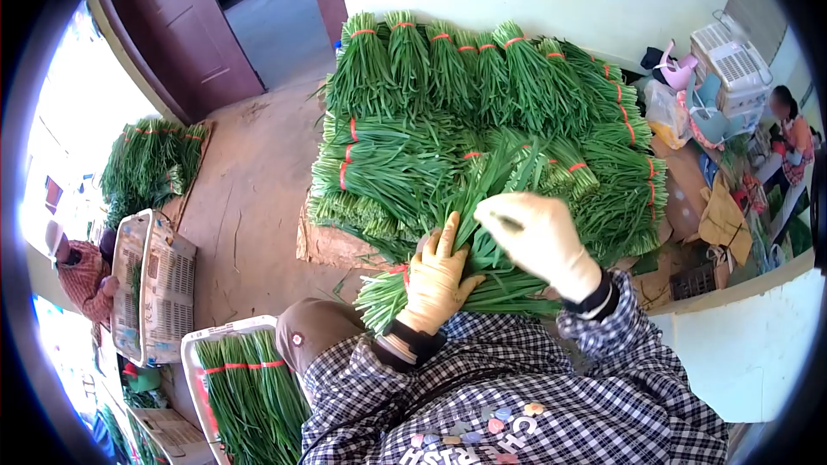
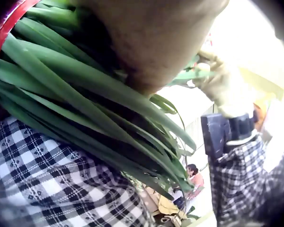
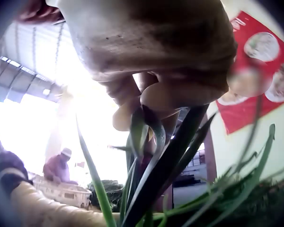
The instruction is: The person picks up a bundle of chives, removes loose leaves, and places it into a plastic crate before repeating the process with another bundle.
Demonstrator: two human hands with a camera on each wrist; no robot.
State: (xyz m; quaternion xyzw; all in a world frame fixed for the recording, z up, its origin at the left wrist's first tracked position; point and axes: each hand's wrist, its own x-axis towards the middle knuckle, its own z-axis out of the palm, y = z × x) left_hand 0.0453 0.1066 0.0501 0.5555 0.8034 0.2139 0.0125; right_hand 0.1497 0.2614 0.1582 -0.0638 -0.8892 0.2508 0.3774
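Note:
A bundle of garlic chives (image 1: 379, 300) with a red band (image 2: 1, 45) lies across the person's lap, its leaves spreading to the right. The gloved left hand (image 1: 437, 280) rests on this bundle just beyond the band, fingers straight and thumb spread apart. Above the leaves is the gloved right hand (image 1: 543, 237), its fingers curled. In the right wrist view, its fingertips pinch a few long chive leaves (image 3: 151, 127), one of them bent over between the fingers. The left palm hides part of the bundle in the left wrist view.
Stacked banded chive bundles (image 1: 388, 151) fill the floor ahead against the wall. A crate (image 1: 194, 349) of chives stands by the left knee, with another crate (image 1: 172, 275) beyond it near a seated person (image 1: 86, 280). At right are stacked baskets (image 1: 732, 56) and another person (image 1: 788, 146).

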